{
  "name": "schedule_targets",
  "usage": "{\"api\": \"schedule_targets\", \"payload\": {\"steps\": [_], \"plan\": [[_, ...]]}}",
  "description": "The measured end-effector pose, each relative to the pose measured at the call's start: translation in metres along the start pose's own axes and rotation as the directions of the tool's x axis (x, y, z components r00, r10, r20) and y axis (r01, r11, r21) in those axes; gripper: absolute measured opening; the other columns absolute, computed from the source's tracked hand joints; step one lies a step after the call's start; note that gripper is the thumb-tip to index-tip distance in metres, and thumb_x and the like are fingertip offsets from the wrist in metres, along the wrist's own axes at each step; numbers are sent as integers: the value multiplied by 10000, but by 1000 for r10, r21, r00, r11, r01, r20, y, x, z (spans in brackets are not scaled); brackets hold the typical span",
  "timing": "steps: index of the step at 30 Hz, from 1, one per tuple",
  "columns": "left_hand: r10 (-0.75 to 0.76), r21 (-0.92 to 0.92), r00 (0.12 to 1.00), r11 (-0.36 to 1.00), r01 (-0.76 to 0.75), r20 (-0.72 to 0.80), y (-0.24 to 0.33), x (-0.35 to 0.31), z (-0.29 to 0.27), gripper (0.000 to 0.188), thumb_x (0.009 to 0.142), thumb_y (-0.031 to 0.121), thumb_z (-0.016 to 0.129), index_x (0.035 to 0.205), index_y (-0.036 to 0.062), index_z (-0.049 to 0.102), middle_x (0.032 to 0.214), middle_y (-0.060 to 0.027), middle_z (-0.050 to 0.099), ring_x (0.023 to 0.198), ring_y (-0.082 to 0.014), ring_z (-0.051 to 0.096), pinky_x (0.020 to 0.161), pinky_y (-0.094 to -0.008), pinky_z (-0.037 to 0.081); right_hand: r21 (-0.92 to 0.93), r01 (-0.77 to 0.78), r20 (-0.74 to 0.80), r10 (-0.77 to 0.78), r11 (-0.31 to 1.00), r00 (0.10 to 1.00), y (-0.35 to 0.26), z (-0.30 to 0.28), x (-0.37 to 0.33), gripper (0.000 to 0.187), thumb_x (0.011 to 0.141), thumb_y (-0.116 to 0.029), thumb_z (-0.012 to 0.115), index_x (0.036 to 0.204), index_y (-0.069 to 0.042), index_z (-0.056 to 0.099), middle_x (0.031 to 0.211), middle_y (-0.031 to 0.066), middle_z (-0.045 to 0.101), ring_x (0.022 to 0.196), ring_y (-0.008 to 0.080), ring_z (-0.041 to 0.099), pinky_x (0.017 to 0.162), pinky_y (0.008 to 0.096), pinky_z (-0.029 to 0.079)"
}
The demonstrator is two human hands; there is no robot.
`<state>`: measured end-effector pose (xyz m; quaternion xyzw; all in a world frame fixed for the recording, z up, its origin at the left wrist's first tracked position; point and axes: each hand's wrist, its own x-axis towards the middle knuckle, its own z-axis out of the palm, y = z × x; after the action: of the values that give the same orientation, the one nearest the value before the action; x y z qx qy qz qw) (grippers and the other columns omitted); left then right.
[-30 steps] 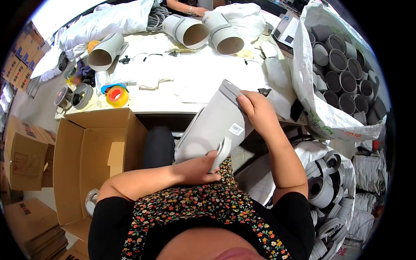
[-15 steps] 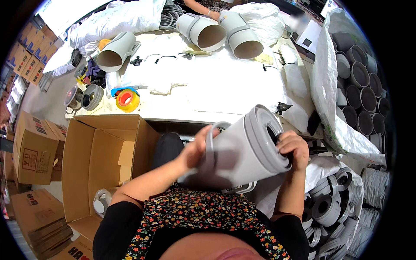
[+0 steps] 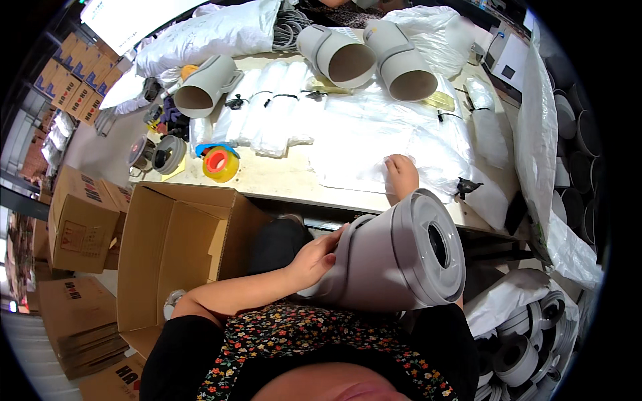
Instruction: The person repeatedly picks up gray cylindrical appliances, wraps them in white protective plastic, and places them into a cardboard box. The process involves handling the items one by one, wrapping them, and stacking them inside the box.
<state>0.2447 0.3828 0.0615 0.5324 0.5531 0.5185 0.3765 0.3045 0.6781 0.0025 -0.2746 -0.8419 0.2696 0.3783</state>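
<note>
Over my lap lies a grey plastic cylinder-shaped canister (image 3: 374, 260), tilted, its ring-shaped lid (image 3: 438, 247) with a dark central hole facing right. My left hand (image 3: 317, 260) is closed around its handle side, thumb on top. Beyond the canister my right hand (image 3: 402, 175) rests on the stack of clear plastic bags (image 3: 348, 164) on the table, fingers bent together and pressed to the film. Part of the right forearm is hidden behind the canister.
An open cardboard box (image 3: 147, 260) stands to my left. Grey cylinders (image 3: 200, 87) and a yellow tape roll (image 3: 221, 164) sit on the table (image 3: 287, 184). At right are sacks of grey tubes (image 3: 568, 167) and lids (image 3: 518, 361). A person is across the table.
My right hand has left the lid and reached forward onto the plastic bags. The canister has turned slightly, showing more of its lid. The other person's hand has left the grey cylinder.
</note>
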Motion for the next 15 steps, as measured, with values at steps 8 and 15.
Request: {"api": "schedule_targets", "payload": {"steps": [8,15], "plan": [[212,42,977,976,-213,8,-1,-7,-1,704,917,460,464,1395,-14,259,1328,-130,446,1190,-202,455,1015,-308,322,435,-764,807,169,476,565,-125,-77,-44,216,914,-246,530,860,-42,569,743,22,557,673,103,520,599,237,416],[-114,-42,973,993,107,-203,22,60,-14,353,857,250,628,1075,13,482,843,-45,532,771,-125,513,689,-254,432,681,-625,643,95,381,760,-93,-37,-53,279,906,-317,542,899,-38,542,788,53,562,694,127,536,616,261,451]]}}
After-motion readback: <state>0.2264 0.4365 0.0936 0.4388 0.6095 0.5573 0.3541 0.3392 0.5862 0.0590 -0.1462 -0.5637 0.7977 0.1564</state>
